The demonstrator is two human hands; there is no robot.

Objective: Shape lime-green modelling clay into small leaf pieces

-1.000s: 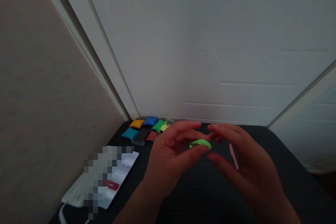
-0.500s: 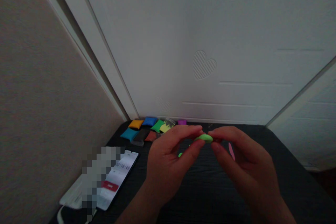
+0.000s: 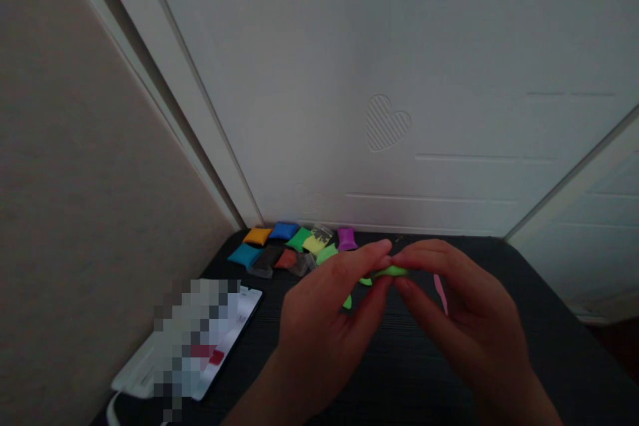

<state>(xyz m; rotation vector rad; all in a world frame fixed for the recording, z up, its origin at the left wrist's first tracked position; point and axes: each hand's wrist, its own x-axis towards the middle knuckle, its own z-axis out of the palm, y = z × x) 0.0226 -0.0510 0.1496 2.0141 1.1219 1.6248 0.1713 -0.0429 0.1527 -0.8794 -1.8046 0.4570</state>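
Above the dark table, a small lump of light green modelling clay [image 3: 394, 271] is pinched between the fingertips of both hands. My left hand [image 3: 319, 313] grips its left side with thumb and fingers. From the other side, my right hand [image 3: 469, 313] has thumb and forefinger closed on it. Fingers cover part of the clay, and its visible edge looks thin. Other light green pieces lie behind my left hand, one small piece [image 3: 347, 303] low and another piece [image 3: 366, 281] higher, both partly hidden. A slim pink tool [image 3: 439, 289] lies behind my right hand, partly covered.
Several coloured packets lie along the back left of the table [image 3: 389, 373], among them an orange packet [image 3: 257, 235], a blue packet [image 3: 284, 231] and a purple packet [image 3: 346, 238]. A phone [image 3: 234, 329] with a white cable [image 3: 114, 406] rests at the left. A white panel rises behind.
Both hands have drawn closer together, and the clay has dropped slightly and shows a thinner edge. More of the purple packet and the green pieces behind my left hand is visible.
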